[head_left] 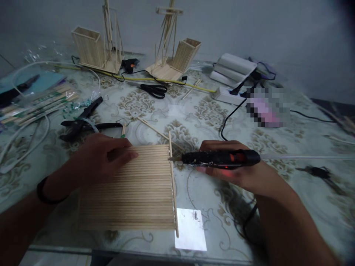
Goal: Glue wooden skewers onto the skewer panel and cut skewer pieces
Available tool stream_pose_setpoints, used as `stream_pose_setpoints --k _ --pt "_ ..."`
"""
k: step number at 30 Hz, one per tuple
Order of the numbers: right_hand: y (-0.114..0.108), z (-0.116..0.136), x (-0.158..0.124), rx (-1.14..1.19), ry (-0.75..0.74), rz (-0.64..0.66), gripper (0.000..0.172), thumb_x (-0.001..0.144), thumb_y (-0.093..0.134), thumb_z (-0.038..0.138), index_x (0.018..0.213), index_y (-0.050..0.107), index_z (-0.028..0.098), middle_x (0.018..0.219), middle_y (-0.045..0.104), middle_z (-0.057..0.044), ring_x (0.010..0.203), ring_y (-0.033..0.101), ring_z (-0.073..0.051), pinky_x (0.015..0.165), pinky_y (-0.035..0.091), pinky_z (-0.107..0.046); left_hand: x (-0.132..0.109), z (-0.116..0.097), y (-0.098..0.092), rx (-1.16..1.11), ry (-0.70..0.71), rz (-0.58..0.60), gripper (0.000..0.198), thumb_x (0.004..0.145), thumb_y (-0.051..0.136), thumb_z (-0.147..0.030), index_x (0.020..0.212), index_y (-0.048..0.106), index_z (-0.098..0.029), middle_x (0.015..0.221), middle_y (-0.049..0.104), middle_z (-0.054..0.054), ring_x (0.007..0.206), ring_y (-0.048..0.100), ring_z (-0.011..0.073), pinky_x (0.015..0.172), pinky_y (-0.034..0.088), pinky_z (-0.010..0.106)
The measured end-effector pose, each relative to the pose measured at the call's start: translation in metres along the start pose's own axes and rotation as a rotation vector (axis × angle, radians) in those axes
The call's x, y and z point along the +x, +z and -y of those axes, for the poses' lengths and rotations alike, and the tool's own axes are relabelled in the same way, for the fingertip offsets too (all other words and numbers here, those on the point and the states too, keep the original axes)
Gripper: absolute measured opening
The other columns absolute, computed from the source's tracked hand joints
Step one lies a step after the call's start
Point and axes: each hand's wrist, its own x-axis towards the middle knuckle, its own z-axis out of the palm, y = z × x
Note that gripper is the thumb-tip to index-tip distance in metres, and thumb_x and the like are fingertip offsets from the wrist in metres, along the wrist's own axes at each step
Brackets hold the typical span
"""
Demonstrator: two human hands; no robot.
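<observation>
Wooden panel (pixel 138 199): sits near the front edge of the tabletop (pixel 202 192), a bit left of centre, sticks packed side by side. It's under the left hand, just left of what the right one's got.
Edge stick (pixel 175 199): runs along the panel's right side, poking out past both ends.
Left hand (pixel 102 159): on the panel's far left part, thumb over the top face; honestly can't tell if it's pinching or just pressing.
Right hand (pixel 246 181): wrapped round a black glue gun (pixel 213 158), so a firm hold there.
Nozzle (pixel 176 159): right at the edge stick, toward its far end; touching or barely off, can't say.
Pliers (pixel 79 127): just beyond the left hand.
Packed sticks (pixel 41 105): over by the left edge.
Scissors (pixel 155 90): black handles, further back, mid-table.
Power strip (pixel 227 96): white, back right.
Stick models: left one (pixel 88 48) and right one (pixel 185 55), both along the back edge.
</observation>
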Motion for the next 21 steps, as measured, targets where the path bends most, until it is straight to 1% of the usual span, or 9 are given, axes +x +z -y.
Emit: stream_pose_setpoints --k 3,6,10,13,18,21 --pt "0.0001 0.0014 0.0014 0.009 -0.002 -0.023 0.038 0.084 0.085 0.047 0.070 0.061 0.022 0.067 0.053 0.003 0.061 0.048 -0.014 0.054 0.038 -0.027 -0.0013 0.0001 0.0013 0.019 0.043 0.022 0.040 0.100 0.056 -0.037 0.067 0.068 -0.019 0.047 0.038 -0.009 0.041 0.037 0.0081 0.047 0.025 0.022" --pt "0.0003 0.0020 0.0022 0.000 0.001 -0.046 0.040 0.084 0.085 0.049 0.069 0.060 0.022 0.067 0.053 0.003 0.060 0.048 -0.014 0.054 0.038 -0.027 -0.0021 0.0002 0.0022 0.025 0.074 0.021 0.038 0.101 0.055 -0.036 0.070 0.069 -0.018 0.048 0.036 -0.010 0.041 0.036 0.0081 0.047 0.025 0.022" --pt "0.0009 0.0002 0.0023 -0.017 -0.005 -0.095 0.041 0.083 0.085 0.052 0.069 0.060 0.022 0.067 0.055 0.002 0.061 0.048 -0.015 0.053 0.036 -0.027 -0.0019 -0.0006 0.0021 0.039 0.073 0.039 0.038 0.102 0.055 -0.035 0.070 0.069 -0.018 0.048 0.039 -0.009 0.041 0.038 0.0082 0.047 0.026 0.023" --pt "0.0012 -0.0011 0.0019 -0.019 0.006 -0.112 0.042 0.083 0.086 0.053 0.069 0.060 0.023 0.067 0.055 0.002 0.061 0.048 -0.015 0.053 0.036 -0.028 -0.0017 -0.0010 0.0014 0.028 0.064 0.052 0.038 0.101 0.054 -0.035 0.071 0.070 -0.019 0.047 0.039 -0.009 0.040 0.038 0.0083 0.047 0.025 0.022" --pt "0.0010 -0.0007 0.0013 0.005 0.014 -0.086 0.040 0.083 0.086 0.051 0.071 0.060 0.023 0.067 0.052 0.003 0.061 0.046 -0.015 0.054 0.037 -0.028 -0.0012 0.0004 0.0007 0.036 0.030 0.028 0.039 0.100 0.055 -0.038 0.071 0.073 -0.019 0.047 0.040 -0.009 0.040 0.039 0.0086 0.046 0.026 0.022" --pt "0.0009 -0.0004 0.0012 0.020 0.021 0.004 0.039 0.085 0.085 0.050 0.072 0.061 0.022 0.070 0.055 0.002 0.064 0.050 -0.016 0.056 0.040 -0.029 -0.0005 0.0008 0.0004 0.016 -0.015 -0.013 0.036 0.098 0.057 -0.038 0.076 0.077 -0.019 0.044 0.041 -0.009 0.038 0.039 0.0080 0.045 0.027 0.020"
